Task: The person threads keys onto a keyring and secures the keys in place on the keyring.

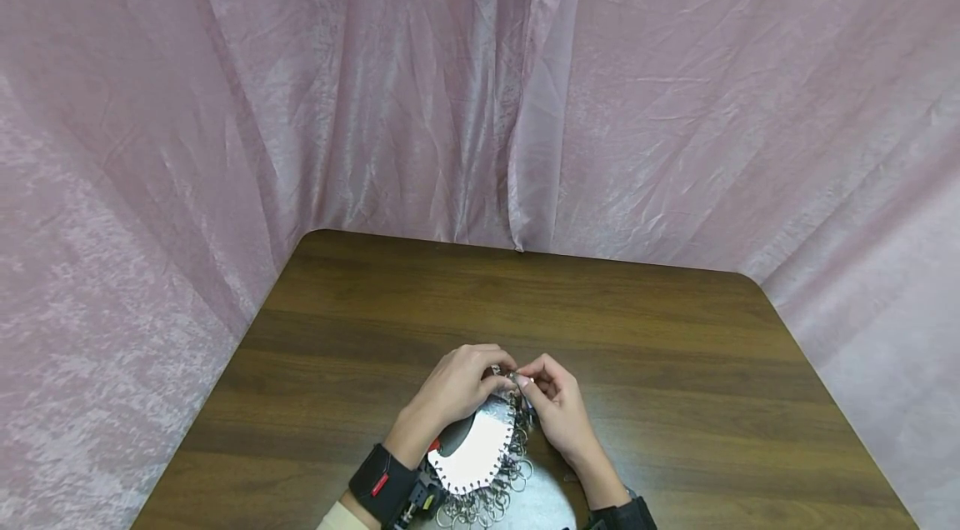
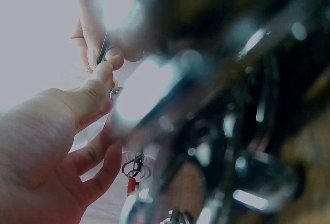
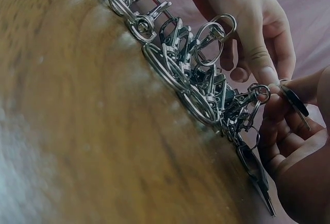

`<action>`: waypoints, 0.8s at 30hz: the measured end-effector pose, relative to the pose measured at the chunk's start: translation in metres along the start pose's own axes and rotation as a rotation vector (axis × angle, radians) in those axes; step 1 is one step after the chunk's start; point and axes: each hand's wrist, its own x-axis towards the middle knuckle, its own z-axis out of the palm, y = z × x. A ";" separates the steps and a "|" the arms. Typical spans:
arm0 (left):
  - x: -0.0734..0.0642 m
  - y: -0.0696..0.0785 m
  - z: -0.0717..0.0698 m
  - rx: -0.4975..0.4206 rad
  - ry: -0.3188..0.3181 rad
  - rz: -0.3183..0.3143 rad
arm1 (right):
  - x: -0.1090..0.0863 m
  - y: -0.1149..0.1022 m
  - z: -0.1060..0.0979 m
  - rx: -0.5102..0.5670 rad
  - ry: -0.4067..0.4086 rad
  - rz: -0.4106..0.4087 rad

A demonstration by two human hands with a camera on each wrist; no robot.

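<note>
In the head view, my left hand [image 1: 467, 387] and right hand [image 1: 558, 412] meet at the far rim of a shiny round plate [image 1: 480, 451] fringed with metal clasps and rings. The left thumb and fingers pinch a small key ring [image 3: 282, 83], partly hidden by the fingertips. A key [image 3: 295, 100] with a black head is on that ring, in the pinch of my right hand [image 3: 299, 136]. Close by, swivel clasps [image 3: 206, 92] crowd the plate's edge, and a second dark-headed key [image 3: 252, 167] hangs down. Blurred metal covers much of the left wrist view.
The brown wooden table [image 1: 600, 322] extends around the hands. A pink curtain [image 1: 420, 97] hangs behind and beside it. A clasp with a red part [image 2: 131, 184] hangs below the left hand. Black straps [image 1: 382, 480] circle both wrists.
</note>
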 end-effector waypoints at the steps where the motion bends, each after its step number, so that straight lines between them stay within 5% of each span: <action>1: 0.000 0.000 0.000 0.000 0.000 0.000 | 0.000 0.000 0.000 0.000 0.000 0.000; 24: -0.001 0.000 0.000 0.005 0.005 0.013 | -0.001 0.002 -0.001 -0.041 -0.002 -0.023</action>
